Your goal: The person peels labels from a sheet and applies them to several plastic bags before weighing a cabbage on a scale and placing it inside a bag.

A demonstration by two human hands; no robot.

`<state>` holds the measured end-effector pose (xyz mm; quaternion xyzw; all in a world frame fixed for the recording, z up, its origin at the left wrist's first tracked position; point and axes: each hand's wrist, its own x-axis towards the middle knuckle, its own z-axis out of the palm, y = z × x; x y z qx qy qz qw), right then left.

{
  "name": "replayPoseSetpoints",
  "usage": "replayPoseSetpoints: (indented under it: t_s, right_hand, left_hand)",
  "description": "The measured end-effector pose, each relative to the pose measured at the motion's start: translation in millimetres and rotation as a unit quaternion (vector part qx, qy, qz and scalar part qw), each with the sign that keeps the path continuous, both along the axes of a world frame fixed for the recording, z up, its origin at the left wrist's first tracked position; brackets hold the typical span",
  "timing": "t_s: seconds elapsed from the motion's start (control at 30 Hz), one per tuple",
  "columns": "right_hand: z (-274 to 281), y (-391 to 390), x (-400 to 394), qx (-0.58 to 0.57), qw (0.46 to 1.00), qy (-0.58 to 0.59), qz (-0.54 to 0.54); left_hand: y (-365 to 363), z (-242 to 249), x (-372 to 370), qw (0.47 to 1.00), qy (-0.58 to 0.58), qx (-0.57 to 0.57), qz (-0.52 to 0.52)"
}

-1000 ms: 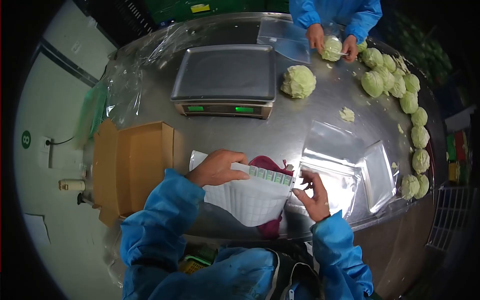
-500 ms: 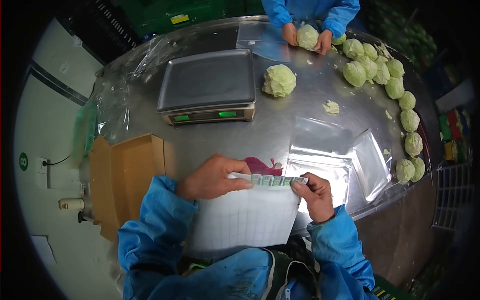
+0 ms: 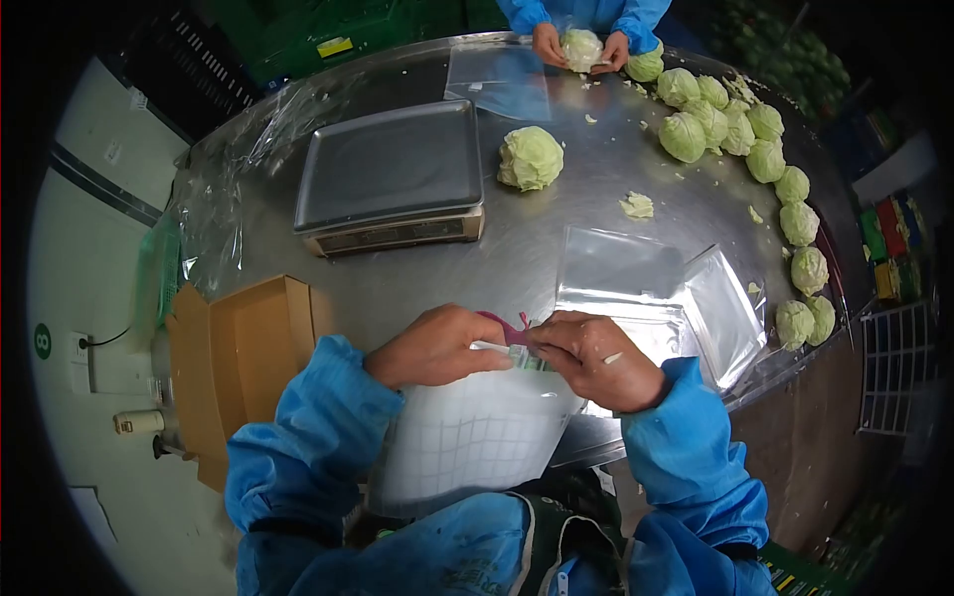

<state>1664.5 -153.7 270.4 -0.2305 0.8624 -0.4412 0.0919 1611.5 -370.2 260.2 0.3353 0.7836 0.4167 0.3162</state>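
A white label sheet (image 3: pixel 472 432) with a faint grid hangs in front of my body, with small green-printed labels (image 3: pixel 527 360) along its upper edge. My left hand (image 3: pixel 432 346) is closed on the upper left corner, thumb on the near face. At the same edge my right hand (image 3: pixel 596 360) is closed in a pinch over the labels, its back turned up. The fingertips partly hide what it grips. Just behind both hands lies a dark pink strap-like thing (image 3: pixel 515 336). A pale scrap (image 3: pixel 612 358) sticks to the back of my right hand.
A weighing scale (image 3: pixel 388 169) stands beyond my hands, beside a single cabbage (image 3: pixel 531 158). Clear plastic bags (image 3: pixel 621 268) lie to the right, and several cabbages (image 3: pixel 765 159) line the far right edge. An open cardboard box (image 3: pixel 248 338) is at left. Opposite, a co-worker's hands (image 3: pixel 550 46) hold a cabbage.
My right hand has moved left along the sheet's upper edge and turned its back upward, covering most labels. My left hand keeps its hold. The whole view has shifted slightly.
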Motion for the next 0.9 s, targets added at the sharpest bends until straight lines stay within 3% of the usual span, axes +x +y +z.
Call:
replayPoseSetpoints:
  t_s: [0.07, 0.2, 0.3, 0.37, 0.43, 0.5, 0.53, 0.6, 0.63, 0.67, 0.73, 0.8, 0.87, 0.9]
  right_hand:
    - [0, -9, 4, 0.003, 1.000, 0.006, -0.015]
    - [-12, -21, 14, 0.042, 0.989, 0.104, -0.098]
    - [-23, -27, 18, 0.083, 0.968, 0.193, -0.135]
    - [-32, -29, 21, 0.089, 0.961, 0.221, -0.139]
    - [-37, -29, 28, 0.095, 0.953, 0.248, -0.145]
    - [-43, -28, 39, 0.011, 0.967, 0.223, -0.123]
    - [-49, -26, 46, 0.011, 0.967, 0.221, -0.126]
    - [-61, -18, 60, -0.176, 0.968, 0.024, -0.176]
    - [-60, -9, 64, -0.159, 0.969, 0.023, -0.187]
    - [-86, 12, 70, -0.306, 0.897, -0.142, -0.285]
    - [-107, 56, 75, -0.394, 0.789, -0.239, -0.406]
    - [-140, 102, 81, -0.379, 0.757, -0.237, -0.476]
    - [-155, 124, 80, -0.350, 0.719, -0.252, -0.544]
    - [-167, 131, 79, -0.336, 0.722, -0.237, -0.556]
  left_hand:
    - [1, 2, -3, 0.999, -0.023, -0.049, -0.005]
    - [0, -9, -7, 0.998, -0.053, -0.039, -0.001]
    - [-1, -26, -10, 0.989, -0.142, 0.017, 0.032]
    - [-2, -36, -12, 0.961, -0.264, 0.053, 0.066]
    - [-2, -45, -13, 0.966, -0.249, 0.032, 0.067]
    - [-5, -54, -13, 0.970, -0.234, 0.011, 0.067]
    - [-8, -58, -10, 0.972, -0.216, 0.021, 0.088]
    - [-8, -60, -12, 0.983, -0.160, 0.022, 0.089]
    - [-6, -59, -16, 0.990, -0.121, 0.016, 0.066]
    - [-27, -75, -22, 0.995, -0.062, -0.045, 0.057]
    - [-69, -94, -33, 0.988, 0.061, -0.139, 0.037]
    - [-66, -87, -31, 0.977, 0.123, -0.173, 0.017]
    - [-48, -70, -29, 0.929, 0.312, -0.195, 0.034]
    - [-31, -71, -30, 0.930, 0.311, -0.193, 0.027]
